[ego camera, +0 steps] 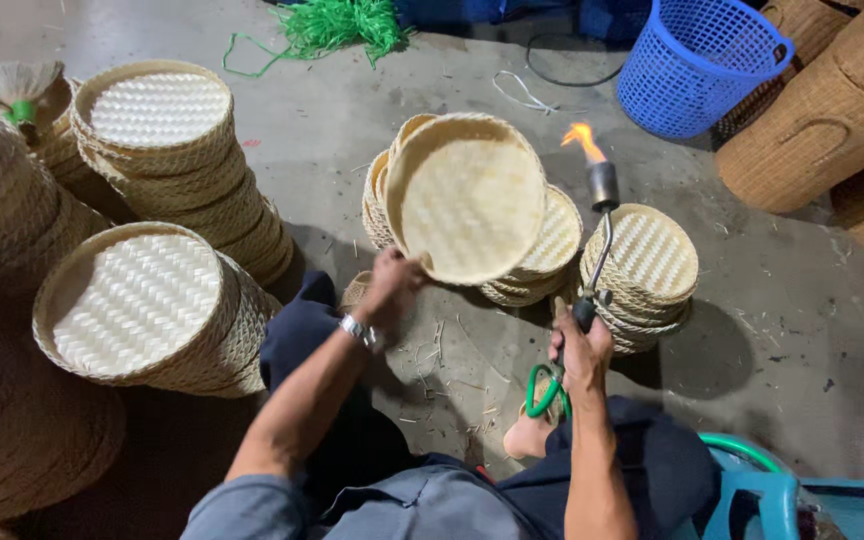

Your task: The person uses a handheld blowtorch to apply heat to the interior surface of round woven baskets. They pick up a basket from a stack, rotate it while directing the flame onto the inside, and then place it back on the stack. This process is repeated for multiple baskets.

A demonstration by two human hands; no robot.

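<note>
left hand [392, 285] pinching tilted round woven tray [467, 205] by its rim, right hand [582, 350] fisted around lit gas torch [597, 235] (flame up)

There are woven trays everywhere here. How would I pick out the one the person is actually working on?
Start at the blue plastic basket at the top right, then look left to the burning gas torch in the right hand. Just left of its flame, the left hand holds one round woven bamboo tray by its lower rim. It alone is tilted up on edge; every other tray lies stacked.
</note>
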